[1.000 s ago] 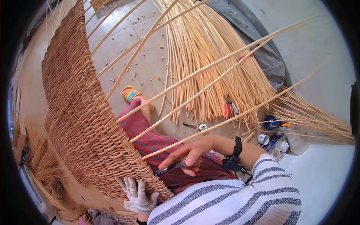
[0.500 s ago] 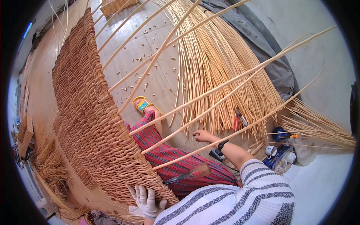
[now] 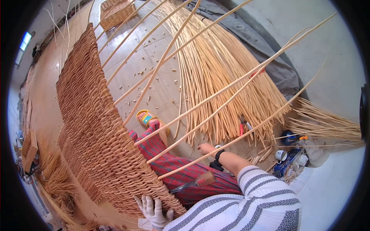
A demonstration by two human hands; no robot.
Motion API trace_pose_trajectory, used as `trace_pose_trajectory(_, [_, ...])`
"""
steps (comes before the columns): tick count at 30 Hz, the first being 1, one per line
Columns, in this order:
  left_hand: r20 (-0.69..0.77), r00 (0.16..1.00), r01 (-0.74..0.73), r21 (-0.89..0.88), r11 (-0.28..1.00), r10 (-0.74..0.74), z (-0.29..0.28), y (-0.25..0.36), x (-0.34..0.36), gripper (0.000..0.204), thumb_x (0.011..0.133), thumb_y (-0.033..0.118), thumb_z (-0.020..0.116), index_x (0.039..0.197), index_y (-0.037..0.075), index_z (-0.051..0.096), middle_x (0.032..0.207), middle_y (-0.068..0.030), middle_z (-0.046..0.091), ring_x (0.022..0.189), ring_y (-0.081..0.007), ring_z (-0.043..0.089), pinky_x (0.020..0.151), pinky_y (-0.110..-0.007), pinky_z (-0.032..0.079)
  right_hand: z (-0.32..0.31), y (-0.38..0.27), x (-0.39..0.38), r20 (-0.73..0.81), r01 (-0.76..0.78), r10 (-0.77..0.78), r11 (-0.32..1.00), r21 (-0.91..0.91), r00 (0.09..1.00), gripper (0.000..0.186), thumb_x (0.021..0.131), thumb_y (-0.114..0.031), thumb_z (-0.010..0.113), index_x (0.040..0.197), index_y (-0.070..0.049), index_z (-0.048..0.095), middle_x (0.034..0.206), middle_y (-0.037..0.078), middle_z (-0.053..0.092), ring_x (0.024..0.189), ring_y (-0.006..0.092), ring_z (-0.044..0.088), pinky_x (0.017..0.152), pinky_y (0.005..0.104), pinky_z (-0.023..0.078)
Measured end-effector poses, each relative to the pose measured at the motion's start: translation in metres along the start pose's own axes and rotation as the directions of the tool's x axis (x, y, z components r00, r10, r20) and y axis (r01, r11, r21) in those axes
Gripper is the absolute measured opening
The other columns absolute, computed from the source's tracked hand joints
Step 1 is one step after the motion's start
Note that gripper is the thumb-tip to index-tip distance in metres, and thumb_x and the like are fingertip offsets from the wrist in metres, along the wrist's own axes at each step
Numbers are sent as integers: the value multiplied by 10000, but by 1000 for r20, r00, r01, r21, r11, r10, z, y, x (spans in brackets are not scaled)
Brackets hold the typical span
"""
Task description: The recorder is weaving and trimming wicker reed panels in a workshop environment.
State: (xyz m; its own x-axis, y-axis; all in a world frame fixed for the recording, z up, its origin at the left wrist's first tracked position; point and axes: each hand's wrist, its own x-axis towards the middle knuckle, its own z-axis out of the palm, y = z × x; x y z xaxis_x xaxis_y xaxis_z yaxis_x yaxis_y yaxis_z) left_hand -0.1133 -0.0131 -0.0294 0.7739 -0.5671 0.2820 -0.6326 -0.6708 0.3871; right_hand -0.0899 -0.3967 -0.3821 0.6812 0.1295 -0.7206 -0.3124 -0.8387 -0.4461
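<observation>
The left hand is resting, loosely spread, on the near end of the wicker, which is slanting along the left. The right hand, partly curled, is stretching near the canes; its hold cannot be told.

glossy tan tiled floor, white glare on it, bright window at upper left, pale wall

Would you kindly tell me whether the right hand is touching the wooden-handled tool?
Apart: the head view shows plaid cloth between the right hand and wooden-handled tool.
</observation>
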Motion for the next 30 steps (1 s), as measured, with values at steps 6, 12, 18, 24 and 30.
trace_pose_trajectory(6, [40, 999, -1, -3, 1000, 1, 3, -4, -5, 680, 1081, 509, 457, 1613, 88, 410, 1702, -185, 322, 1583, -403, 297, 1225, -781, 192, -28, -18, 20, -357, -43, 163, 946, 321, 920, 411, 942, -198, 583, 1329, -102, 684, 1194, 244, 729, 1138, 428, 689, 980, 522, 549])
trace_pose_trajectory(12, [25, 999, 29, 60, 998, -31, 4, -1, -5, 682, 1086, 594, 419, 1613, 161, 422, 1685, -162, 344, 1570, -382, 327, 1226, -788, 201, -48, 0, 80, -493, -161, 438, 847, 507, 752, 678, 952, -255, 651, 1551, -9, 452, 1412, 299, 611, 1294, 435, 608, 1051, 506, 515])
trace_pose_trajectory(18, [102, 991, 71, 130, 989, -84, 3, -6, -20, 680, 1063, 656, 426, 1600, 240, 452, 1699, -127, 335, 1580, -356, 319, 1239, -777, 197, -44, 1, 117, -443, -131, 486, 771, 623, 754, 863, 818, -157, 810, 1572, -60, 401, 968, 153, 770, 956, 330, 755, 901, 454, 578])
trace_pose_trajectory(24, [80, 990, 117, 45, 992, -120, 10, 1, -13, 716, 1018, 735, 436, 1605, 327, 433, 1714, -73, 320, 1587, -339, 315, 1222, -804, 171, -61, 34, 141, -361, -164, 523, 712, 682, 772, 515, 808, -183, 861, 1239, -51, 612, 927, 100, 759, 900, 233, 745, 814, 368, 578])
trace_pose_trajectory(30, [80, 989, 119, 88, 989, -126, 1, -2, -21, 692, 1016, 723, 446, 1575, 318, 472, 1712, -61, 314, 1590, -315, 313, 1229, -799, 166, -60, 1, 131, -419, 63, 412, 647, 760, 809, 406, 838, -137, 792, 1209, -89, 634, 880, 80, 746, 815, 200, 738, 739, 354, 576])
